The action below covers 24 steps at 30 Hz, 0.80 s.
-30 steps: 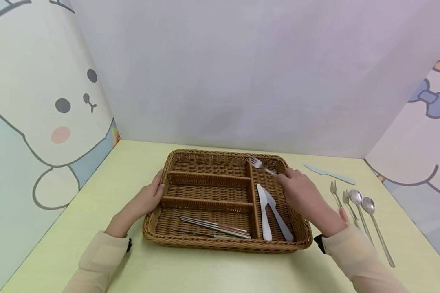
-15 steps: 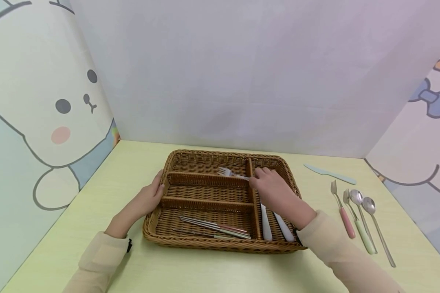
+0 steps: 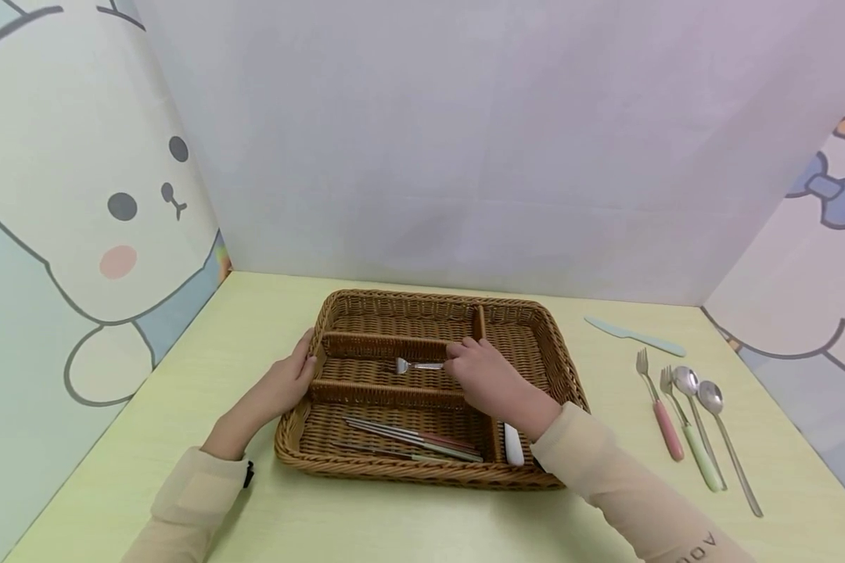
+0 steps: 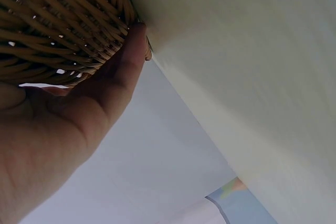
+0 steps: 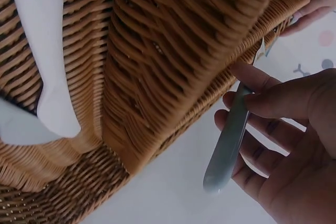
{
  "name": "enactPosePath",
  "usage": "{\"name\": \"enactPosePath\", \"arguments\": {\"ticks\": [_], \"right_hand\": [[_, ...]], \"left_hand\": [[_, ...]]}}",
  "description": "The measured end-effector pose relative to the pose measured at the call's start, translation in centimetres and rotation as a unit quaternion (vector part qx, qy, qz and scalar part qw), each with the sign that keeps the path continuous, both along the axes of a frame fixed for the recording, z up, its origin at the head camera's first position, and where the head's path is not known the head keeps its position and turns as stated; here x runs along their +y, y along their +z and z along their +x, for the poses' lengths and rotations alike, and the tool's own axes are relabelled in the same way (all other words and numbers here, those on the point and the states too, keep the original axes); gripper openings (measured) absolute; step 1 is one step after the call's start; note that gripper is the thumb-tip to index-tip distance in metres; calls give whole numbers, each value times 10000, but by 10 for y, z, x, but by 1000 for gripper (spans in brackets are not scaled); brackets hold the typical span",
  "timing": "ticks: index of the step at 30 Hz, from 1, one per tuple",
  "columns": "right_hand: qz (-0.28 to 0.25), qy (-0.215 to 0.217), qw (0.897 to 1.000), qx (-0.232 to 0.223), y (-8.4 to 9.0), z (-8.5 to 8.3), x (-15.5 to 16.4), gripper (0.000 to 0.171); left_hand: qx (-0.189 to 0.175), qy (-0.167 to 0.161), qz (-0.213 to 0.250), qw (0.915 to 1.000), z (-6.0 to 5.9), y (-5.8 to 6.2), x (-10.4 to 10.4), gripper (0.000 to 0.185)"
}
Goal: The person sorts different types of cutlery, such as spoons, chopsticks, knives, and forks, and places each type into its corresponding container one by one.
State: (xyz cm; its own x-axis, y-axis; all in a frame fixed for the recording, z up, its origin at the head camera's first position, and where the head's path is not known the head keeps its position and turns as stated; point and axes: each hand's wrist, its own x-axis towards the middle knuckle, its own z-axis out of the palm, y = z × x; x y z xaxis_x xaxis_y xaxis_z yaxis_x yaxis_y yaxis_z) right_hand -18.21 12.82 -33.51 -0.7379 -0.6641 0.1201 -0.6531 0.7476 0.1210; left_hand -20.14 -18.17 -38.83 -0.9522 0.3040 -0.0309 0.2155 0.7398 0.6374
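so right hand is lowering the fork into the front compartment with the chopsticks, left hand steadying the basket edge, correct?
Not quite. In the head view the right hand holds the fork over the middle left compartment; the chopsticks lie in the front one. The left hand does rest on the basket edge.

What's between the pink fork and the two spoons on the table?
A green-handled fork lies between the pink fork and the spoons, side by side on the table. The head view shows it.

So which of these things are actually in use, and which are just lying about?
In use:
right hand, holding a fork
left hand, steadying the wicker tray

Lying about:
knife on the table
two forks
two spoons
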Motion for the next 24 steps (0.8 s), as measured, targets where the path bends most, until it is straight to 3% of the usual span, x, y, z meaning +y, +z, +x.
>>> {"name": "enactPosePath", "arguments": {"ticks": [17, 24], "right_hand": [[429, 271, 9967, -635, -17, -5, -14, 22], [323, 319, 9930, -1088, -22, -9, -15, 27]], "left_hand": [[15, 19, -29, 10000, 1, 0, 0, 57], [26, 12, -20, 10000, 0, 1, 0, 57]]}}
